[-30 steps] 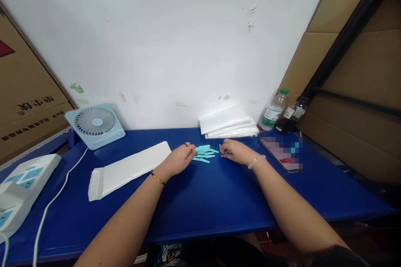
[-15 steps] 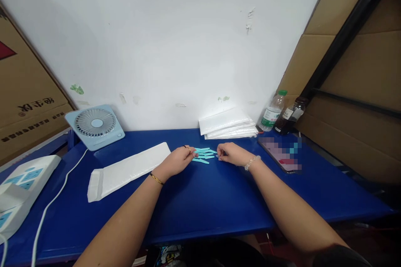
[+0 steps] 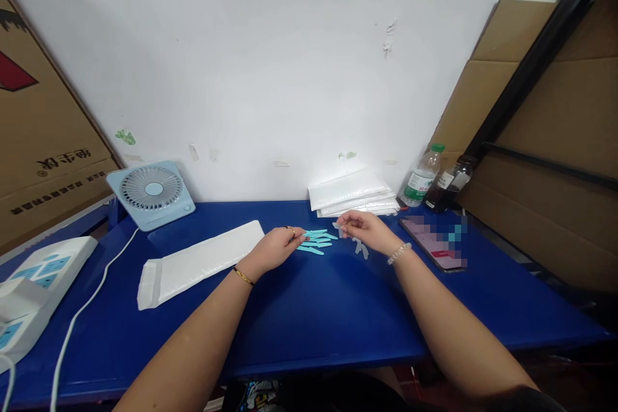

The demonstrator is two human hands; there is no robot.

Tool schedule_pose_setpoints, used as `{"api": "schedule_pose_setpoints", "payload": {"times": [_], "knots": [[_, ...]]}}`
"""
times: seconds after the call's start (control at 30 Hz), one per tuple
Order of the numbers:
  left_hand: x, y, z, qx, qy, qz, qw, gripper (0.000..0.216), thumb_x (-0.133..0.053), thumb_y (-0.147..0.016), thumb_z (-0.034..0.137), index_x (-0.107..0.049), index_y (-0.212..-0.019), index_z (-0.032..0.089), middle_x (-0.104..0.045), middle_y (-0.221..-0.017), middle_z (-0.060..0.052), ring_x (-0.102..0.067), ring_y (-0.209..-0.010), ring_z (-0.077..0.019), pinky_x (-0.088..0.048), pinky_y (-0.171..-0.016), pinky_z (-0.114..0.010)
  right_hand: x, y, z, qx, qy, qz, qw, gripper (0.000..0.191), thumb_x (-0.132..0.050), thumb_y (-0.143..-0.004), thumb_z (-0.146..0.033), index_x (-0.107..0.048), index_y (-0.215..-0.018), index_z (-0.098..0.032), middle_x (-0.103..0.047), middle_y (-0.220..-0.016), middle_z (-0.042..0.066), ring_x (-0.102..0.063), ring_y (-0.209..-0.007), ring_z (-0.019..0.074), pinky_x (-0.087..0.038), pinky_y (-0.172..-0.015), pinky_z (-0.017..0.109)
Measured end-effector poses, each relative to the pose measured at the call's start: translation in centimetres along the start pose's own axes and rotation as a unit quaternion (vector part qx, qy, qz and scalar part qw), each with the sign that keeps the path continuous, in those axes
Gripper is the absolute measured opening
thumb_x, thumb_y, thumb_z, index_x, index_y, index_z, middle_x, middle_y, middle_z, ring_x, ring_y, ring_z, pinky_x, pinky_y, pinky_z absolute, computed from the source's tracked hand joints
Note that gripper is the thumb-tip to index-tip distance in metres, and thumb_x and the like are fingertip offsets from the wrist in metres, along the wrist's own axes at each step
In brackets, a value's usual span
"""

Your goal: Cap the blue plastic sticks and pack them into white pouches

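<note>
My left hand (image 3: 281,244) is closed, thumb and fingers pinching the near ends of several thin turquoise plastic sticks (image 3: 318,238). The sticks fan out to the right, just above the blue table. What they are exactly is too small to tell. My right hand (image 3: 361,229) is a little to the right of their tips, apart from them. Its thumb and fingertips pinch a small translucent plastic piece (image 3: 338,229). Below that hand are more translucent plastic pieces (image 3: 360,248); whether they hang from it or lie on the table I cannot tell.
A white padded envelope (image 3: 203,264) lies left of my hands, and a stack of similar envelopes (image 3: 352,193) rests against the wall. A blue fan (image 3: 152,193) and a power strip (image 3: 46,290) stand left. Two bottles (image 3: 422,177) and a phone (image 3: 429,244) are right.
My right hand has drawn back slightly to the right from the stick tips. Translucent pieces now show at its fingertips and below it. My left hand keeps its hold, almost still.
</note>
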State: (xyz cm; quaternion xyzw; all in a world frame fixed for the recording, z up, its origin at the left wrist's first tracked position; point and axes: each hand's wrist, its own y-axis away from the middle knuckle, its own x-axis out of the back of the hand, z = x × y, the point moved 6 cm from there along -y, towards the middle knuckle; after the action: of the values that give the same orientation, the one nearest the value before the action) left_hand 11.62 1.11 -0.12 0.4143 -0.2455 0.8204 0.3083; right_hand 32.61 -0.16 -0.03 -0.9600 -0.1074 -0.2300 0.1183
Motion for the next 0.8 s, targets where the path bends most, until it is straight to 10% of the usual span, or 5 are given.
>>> {"api": "schedule_pose_setpoints", "payload": {"times": [0.57,0.8], "knots": [[-0.8,-0.1,0.1,-0.025,-0.007,-0.019,0.999,0.042,-0.031,-0.094,0.046,-0.061,-0.082,0.018,-0.062,-0.077,-0.002,-0.053,-0.07,-0.0148,-0.038,-0.066,-0.024,-1.6,0.3,-2.1,0.074,0.1,0.001,0.992,0.018,-0.061,-0.082,-0.033,-0.071,-0.09,-0.021,-0.069,-0.089,0.004,-0.061,-0.079,0.017,-0.045,-0.066,0.027],[-2.8,0.4,1.7,-0.035,-0.057,-0.09,0.994,0.044,-0.038,-0.091,0.05,-0.062,-0.072,0.018,-0.058,-0.065,-0.001,-0.05,-0.062,-0.014,-0.033,-0.057,-0.024,-3.9,0.7,-2.1,0.065,0.154,-0.126,0.978,0.014,-0.066,-0.077,-0.03,-0.073,-0.084,-0.02,-0.068,-0.081,0.003,-0.061,-0.073,0.0152,-0.045,-0.066,0.025]]}}
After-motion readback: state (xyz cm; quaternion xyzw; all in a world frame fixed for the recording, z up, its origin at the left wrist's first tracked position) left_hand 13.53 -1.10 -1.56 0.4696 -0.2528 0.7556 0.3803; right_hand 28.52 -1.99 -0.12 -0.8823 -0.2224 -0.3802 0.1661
